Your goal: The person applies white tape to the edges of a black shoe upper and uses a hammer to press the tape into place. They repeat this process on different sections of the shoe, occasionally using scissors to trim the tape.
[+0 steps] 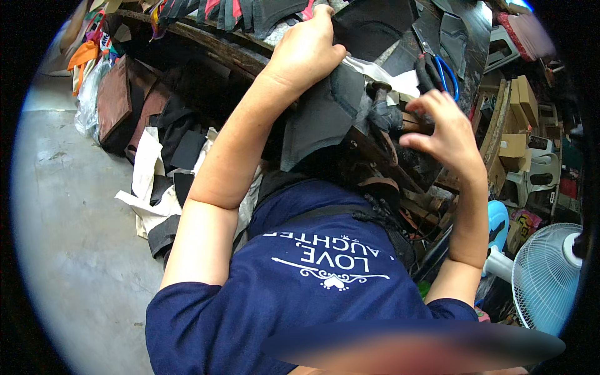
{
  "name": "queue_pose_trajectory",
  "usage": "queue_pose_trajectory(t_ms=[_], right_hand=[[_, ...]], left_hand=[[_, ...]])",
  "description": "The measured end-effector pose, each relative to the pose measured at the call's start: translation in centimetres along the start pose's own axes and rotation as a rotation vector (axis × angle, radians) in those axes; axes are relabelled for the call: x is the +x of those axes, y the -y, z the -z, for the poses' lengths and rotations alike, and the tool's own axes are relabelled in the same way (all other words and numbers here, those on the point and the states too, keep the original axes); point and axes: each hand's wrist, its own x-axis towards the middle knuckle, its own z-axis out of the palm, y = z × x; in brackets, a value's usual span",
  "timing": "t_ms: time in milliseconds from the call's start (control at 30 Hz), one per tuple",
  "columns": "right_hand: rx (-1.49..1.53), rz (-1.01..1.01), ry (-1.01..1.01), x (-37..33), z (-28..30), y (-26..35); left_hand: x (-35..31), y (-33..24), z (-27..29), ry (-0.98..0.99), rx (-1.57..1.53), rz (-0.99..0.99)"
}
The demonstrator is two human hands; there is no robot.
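My left hand (307, 51) is over the far side of the workbench, beside a stack of dark fabric pieces (269, 15) with pink and red strips among them. Its fingers curl away from view, so whatever they grip is hidden. Just below it, a black fabric panel (322, 119) hangs over the bench's near edge. My right hand (445, 128) hovers with thumb and fingers apart, holding nothing. Next to it are a dark wrapped tool or clamp-like part (385, 115), whose kind is unclear, and scissors (447, 78) with blue and black handles. White cloth (390, 76) lies between both hands.
A white fan (547, 275) stands at the lower right. Beyond it are cardboard boxes (515, 147) and white plastic chairs (540, 172). On the left, brown boards (119, 103) and black and white scraps (153, 194) sit by the grey floor (75, 237).
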Motion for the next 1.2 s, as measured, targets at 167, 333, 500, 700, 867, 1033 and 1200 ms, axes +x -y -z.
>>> queue_pose_trajectory(t_ms=[167, 333, 500, 700, 867, 1033, 1200], right_hand=[[-0.053, 0.071, -0.16, -2.3, -1.5, -2.4], [0.754, -0.117, -0.435, -0.8, 1.8, -1.6], [0.669, 0.044, -0.678, 3.5, -0.8, 1.7], [0.098, 0.017, -0.471, 4.2, -0.6, 0.5], [0.741, 0.123, -0.721, 5.1, -0.9, 1.6], [-0.045, -0.052, -0.436, 5.3, -1.4, 1.9], [0.515, 0.017, -0.678, 4.6, -1.3, 0.9]], left_hand=[[-0.4, -0.2, 1.0, -0.176, -0.154, -0.199], [-0.3, -0.7, 0.7, -0.258, -0.111, -0.209], [0.1, -0.6, 0.6, -0.269, -0.151, -0.275], [0.4, 0.2, 0.2, -0.244, -0.267, -0.247], [0.5, 0.9, 0.0, -0.228, -0.273, -0.19], [0.9, 1.2, -0.4, -0.195, -0.263, -0.207], [1.3, 1.5, -0.3, -0.2, -0.233, -0.224]])
